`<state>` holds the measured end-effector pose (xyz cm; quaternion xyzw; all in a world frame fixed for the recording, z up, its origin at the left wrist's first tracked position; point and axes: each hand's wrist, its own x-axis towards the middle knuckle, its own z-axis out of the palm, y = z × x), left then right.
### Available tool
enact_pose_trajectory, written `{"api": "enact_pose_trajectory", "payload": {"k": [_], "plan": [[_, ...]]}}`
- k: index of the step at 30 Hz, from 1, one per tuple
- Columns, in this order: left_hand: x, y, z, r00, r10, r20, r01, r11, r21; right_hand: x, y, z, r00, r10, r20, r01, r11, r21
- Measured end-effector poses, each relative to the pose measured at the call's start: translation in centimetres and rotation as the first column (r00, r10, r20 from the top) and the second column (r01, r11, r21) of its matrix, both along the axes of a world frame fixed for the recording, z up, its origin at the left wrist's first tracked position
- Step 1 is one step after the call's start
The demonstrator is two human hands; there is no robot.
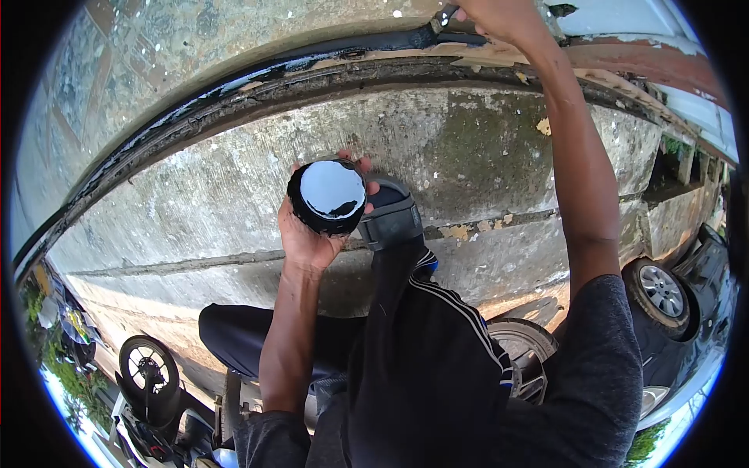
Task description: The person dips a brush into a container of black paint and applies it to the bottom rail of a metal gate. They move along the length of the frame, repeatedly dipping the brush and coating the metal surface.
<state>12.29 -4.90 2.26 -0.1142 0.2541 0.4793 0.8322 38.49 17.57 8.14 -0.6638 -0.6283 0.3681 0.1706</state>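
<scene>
My left hand (306, 243) is wrapped from below round a small black container (318, 223), its fingertips showing at the far side. Glossy liquid that looks like black paint fills it and reflects the sky. At the top edge of the view, my right hand (495, 17) is closed on a paintbrush (445, 15), partly cut off by the frame. The dark brush end touches or is just above a long rail (390, 41) coated in shiny wet black. Right of the brush the rail's surface is brown.
A concrete ledge (234, 179) with a mossy patch lies beneath my hands. My sandalled foot (392, 214) rests on it near the container. Behind are a motorcycle wheel (148, 370) at left and a car wheel (661, 290) at right.
</scene>
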Motion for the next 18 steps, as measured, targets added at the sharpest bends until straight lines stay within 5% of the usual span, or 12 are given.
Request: {"api": "enact_pose_trajectory", "payload": {"k": [2,5,9,15,18], "plan": [[-0.3,-0.3,-0.1,1.000,0.014,0.016,-0.014,1.000,0.000,0.3,-0.8,1.1,0.990,-0.073,-0.119,0.072,0.997,-0.015],[0.2,-0.4,-0.3,0.994,0.031,0.101,-0.030,0.999,-0.015,-1.1,-1.0,1.0,0.979,0.096,-0.181,-0.075,0.990,0.123],[0.2,-0.2,0.1,0.997,0.029,0.074,-0.028,0.999,-0.016,-0.6,0.1,-1.7,0.977,0.195,-0.087,-0.185,0.976,0.112],[0.1,0.4,-0.3,0.997,0.037,0.064,-0.036,0.999,-0.014,4.7,0.3,0.7,0.988,-0.031,0.150,0.025,0.999,0.043],[0.6,0.5,-0.3,0.998,0.024,0.055,-0.023,1.000,-0.020,3.4,-0.4,2.2,0.985,-0.141,0.098,0.154,0.978,-0.141]]}}
